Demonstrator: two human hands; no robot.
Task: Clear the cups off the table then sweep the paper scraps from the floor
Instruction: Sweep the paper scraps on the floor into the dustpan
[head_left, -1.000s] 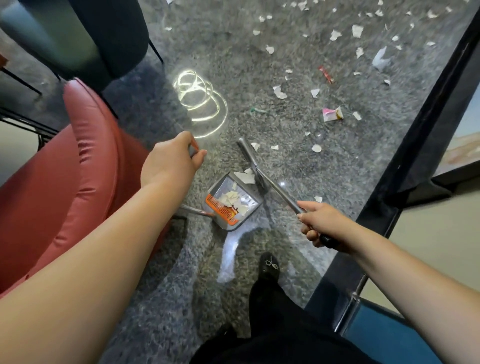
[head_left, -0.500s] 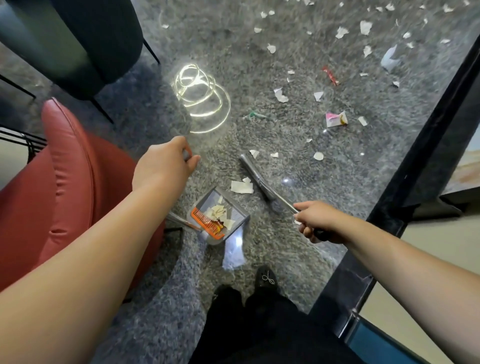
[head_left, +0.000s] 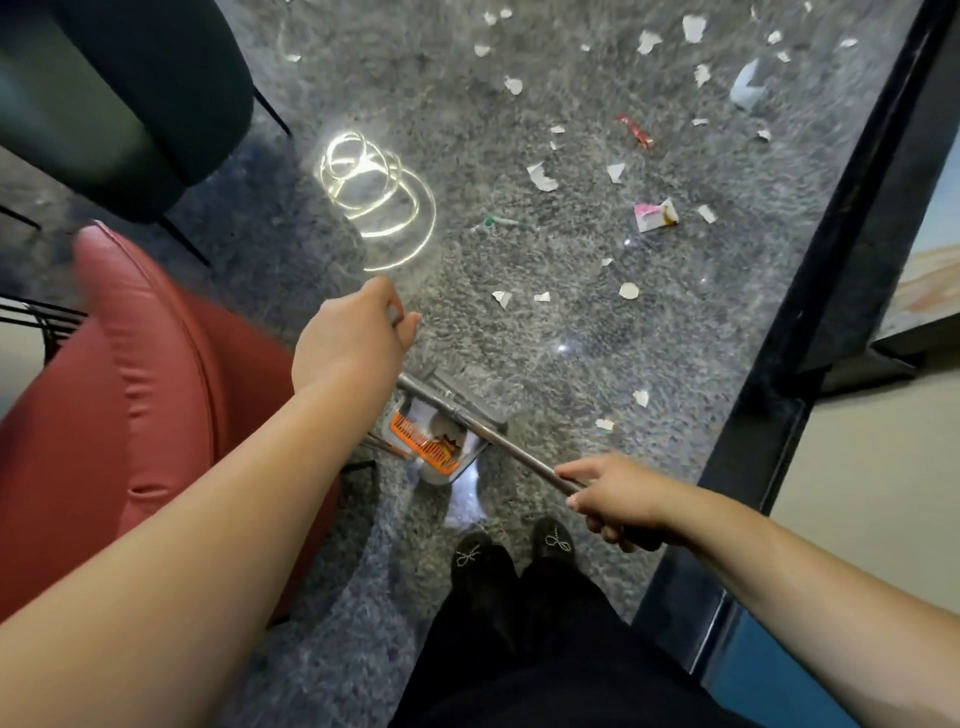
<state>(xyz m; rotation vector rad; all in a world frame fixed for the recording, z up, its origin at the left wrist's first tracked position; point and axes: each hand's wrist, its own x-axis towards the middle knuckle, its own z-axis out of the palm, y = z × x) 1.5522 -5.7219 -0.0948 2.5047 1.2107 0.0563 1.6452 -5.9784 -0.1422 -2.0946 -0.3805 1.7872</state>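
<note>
My left hand (head_left: 353, 343) grips the top of the dustpan's upright handle. Below it the grey dustpan (head_left: 444, 470) with an orange comb edge sits on the grey carpet and holds some paper scraps. My right hand (head_left: 615, 501) grips the metal broom handle (head_left: 511, 452). The broom's head lies across the dustpan's mouth. White paper scraps (head_left: 543, 176) lie scattered over the carpet ahead, with a pink wrapper (head_left: 654, 215) and a red wrapper (head_left: 635, 130) among them. No cups are in view.
A red leather chair (head_left: 130, 395) stands close on my left, a dark chair (head_left: 119, 88) behind it. A black table frame (head_left: 836, 260) runs along the right. My feet in black shoes (head_left: 511, 553) stand just behind the dustpan. A bright light reflection (head_left: 374, 197) shows on the carpet.
The broom head has swept back from the carpet onto the dustpan's mouth, taking the large scrap with it. Both hands have drawn nearer to my feet.
</note>
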